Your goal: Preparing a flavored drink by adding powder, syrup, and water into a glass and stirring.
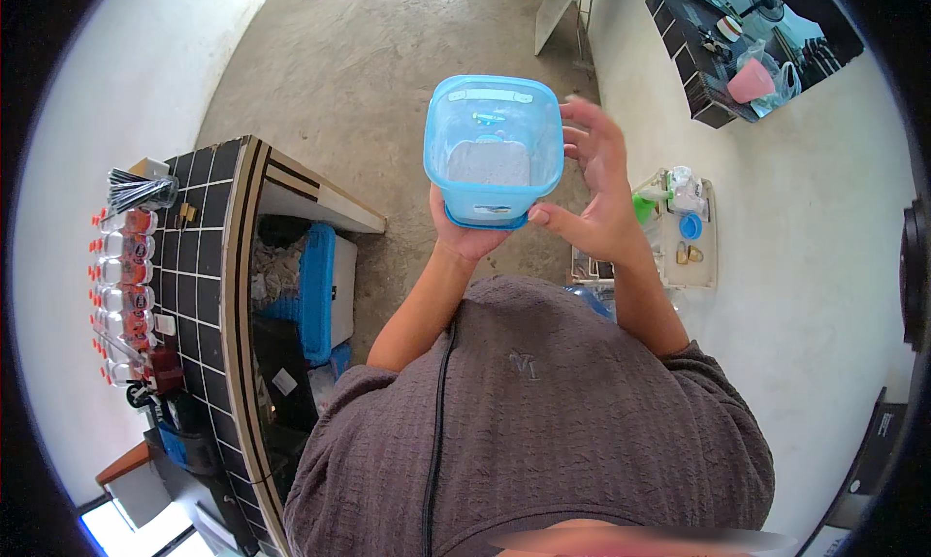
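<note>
A translucent light-blue plastic container (495, 203) is held up in front of my chest, its open top tilted toward me. Pale, whitish powder-like stuff lies inside it; what kind, I cannot tell. A darker blue piece, perhaps its lid, sits under its base. My left hand (465, 237) supports the container from below, most of its fingers hidden beneath. My right hand (601, 193) is at the container's right side with fingers spread and slightly blurred. Its thumb is by the lower right corner; whether it touches is hard to see.
On the left, a black-tiled counter (199, 266) carries several red-capped bottles (126, 271). Below it stands a white bin with a blue lid (318, 295). To the right, a beige shelf rack (706, 247) stands against the wall. A pink cup (750, 82) sits on the upper-right ledge.
</note>
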Demonstrator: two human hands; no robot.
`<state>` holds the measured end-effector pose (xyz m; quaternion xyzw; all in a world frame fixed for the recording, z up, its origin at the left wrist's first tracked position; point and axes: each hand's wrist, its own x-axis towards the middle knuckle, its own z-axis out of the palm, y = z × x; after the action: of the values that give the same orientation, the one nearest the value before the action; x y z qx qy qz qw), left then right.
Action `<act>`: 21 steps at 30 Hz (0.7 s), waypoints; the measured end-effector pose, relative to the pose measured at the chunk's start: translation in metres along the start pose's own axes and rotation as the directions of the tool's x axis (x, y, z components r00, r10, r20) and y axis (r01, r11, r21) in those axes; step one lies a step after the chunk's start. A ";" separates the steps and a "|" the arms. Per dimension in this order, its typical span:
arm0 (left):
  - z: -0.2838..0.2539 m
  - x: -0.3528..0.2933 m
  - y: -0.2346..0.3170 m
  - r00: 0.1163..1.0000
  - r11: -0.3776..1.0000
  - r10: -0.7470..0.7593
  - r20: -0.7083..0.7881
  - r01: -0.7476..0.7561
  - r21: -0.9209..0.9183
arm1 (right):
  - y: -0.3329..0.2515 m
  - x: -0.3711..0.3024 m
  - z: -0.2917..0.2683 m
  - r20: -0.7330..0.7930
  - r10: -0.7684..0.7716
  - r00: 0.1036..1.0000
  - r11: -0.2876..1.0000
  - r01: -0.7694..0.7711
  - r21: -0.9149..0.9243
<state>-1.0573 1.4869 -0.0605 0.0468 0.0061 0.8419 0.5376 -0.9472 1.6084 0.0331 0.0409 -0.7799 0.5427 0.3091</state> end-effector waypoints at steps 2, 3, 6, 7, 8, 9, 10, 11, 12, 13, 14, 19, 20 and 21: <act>0.002 0.005 -0.005 1.000 1.000 -0.006 -0.010 0.006 0.003 | 0.000 -0.001 -0.006 -0.069 -0.011 0.998 0.998 0.015 0.055; 0.003 0.006 -0.007 1.000 1.000 -0.002 -0.022 0.002 0.005 | 0.001 -0.002 -0.012 -0.009 -0.004 1.000 1.000 0.004 -0.019; -0.001 0.014 -0.012 0.999 0.997 -0.045 0.003 0.046 -0.062 | 0.002 -0.005 -0.020 0.014 0.012 1.000 0.998 -0.011 -0.055; 0.001 0.016 -0.016 0.999 0.997 -0.050 0.006 0.050 -0.062 | 0.002 -0.006 -0.023 -0.021 0.017 1.000 1.000 -0.018 -0.016; 0.004 0.018 -0.020 0.999 0.999 -0.038 -0.005 0.038 -0.035 | 0.002 -0.007 -0.026 -0.024 0.016 1.000 1.000 -0.017 -0.020; 0.008 0.019 -0.024 1.000 1.000 -0.024 -0.017 0.024 -0.007 | 0.002 -0.009 -0.029 -0.042 0.012 0.999 1.000 -0.013 -0.023; 0.009 0.022 -0.029 1.000 1.000 -0.026 -0.014 0.026 -0.008 | 0.002 -0.010 -0.032 -0.060 0.007 0.998 1.000 -0.009 -0.026; 0.010 0.025 -0.033 1.000 0.999 -0.026 -0.013 0.025 -0.020 | 0.003 -0.012 -0.035 -0.061 0.005 0.998 1.000 -0.007 -0.028; 0.011 0.028 -0.035 1.000 0.999 -0.025 -0.011 0.025 -0.031 | 0.004 -0.012 -0.038 -0.060 -0.003 0.998 0.999 0.000 -0.043; 0.011 0.030 -0.038 1.000 0.999 -0.025 -0.008 0.025 -0.030 | 0.005 -0.012 -0.041 -0.057 -0.011 0.998 0.998 0.008 -0.057; 0.010 0.031 -0.040 1.000 1.000 -0.020 -0.009 0.020 -0.020 | 0.005 -0.013 -0.044 -0.057 -0.015 0.998 0.998 0.011 -0.059; 0.006 0.036 -0.051 1.000 1.000 -0.013 -0.014 0.013 0.012 | 0.003 -0.016 -0.055 -0.024 -0.002 1.000 0.998 0.000 -0.058; 0.006 0.036 -0.053 0.999 0.999 0.016 -0.034 -0.015 0.029 | 0.003 -0.015 -0.056 -0.018 -0.006 1.000 0.999 0.005 -0.054; 0.006 0.035 -0.055 0.998 0.998 0.044 -0.055 -0.041 0.047 | 0.003 -0.015 -0.057 -0.006 -0.019 1.000 0.998 0.018 -0.059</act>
<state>-1.0222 1.5417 -0.0551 0.0357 0.0394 0.8537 0.5181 -0.9116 1.6556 0.0354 0.0372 -0.7940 0.5168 0.3179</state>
